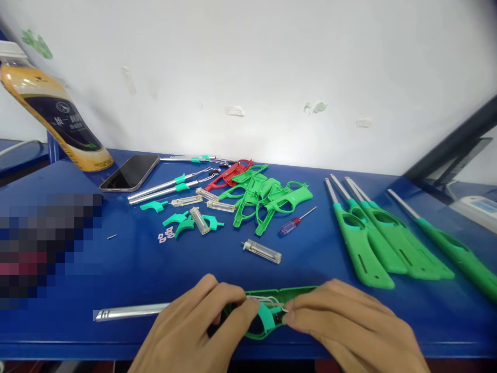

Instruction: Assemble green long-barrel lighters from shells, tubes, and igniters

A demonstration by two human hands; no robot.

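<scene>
An open green lighter half-shell (pixel 298 293) lies near the table's front edge, a silver metal tube (pixel 134 312) sticking out to its left. My left hand (pixel 202 324) is closed around the shell, its thumb against a teal trigger (pixel 266 317) seated inside. Thin white wires (pixel 267 299) run along the shell above the trigger. My right hand (pixel 349 321) is closed at the shell's right part, thumb and fingertips pinching a white wire end beside a black part. The fingers hide some of the shell's inside. Beyond the hands lies a clear fuel tank (pixel 262 251).
Finished-looking green lighters (pixel 361 248) lie at right. Loose green half-shells (pixel 252 191), a red half-shell (pixel 233 173), teal triggers (pixel 184 225), metal tubes (pixel 166 190) and a screwdriver (pixel 291 226) lie across the middle. A phone (pixel 130 172) and bottle (pixel 66 114) are at left, before the wall.
</scene>
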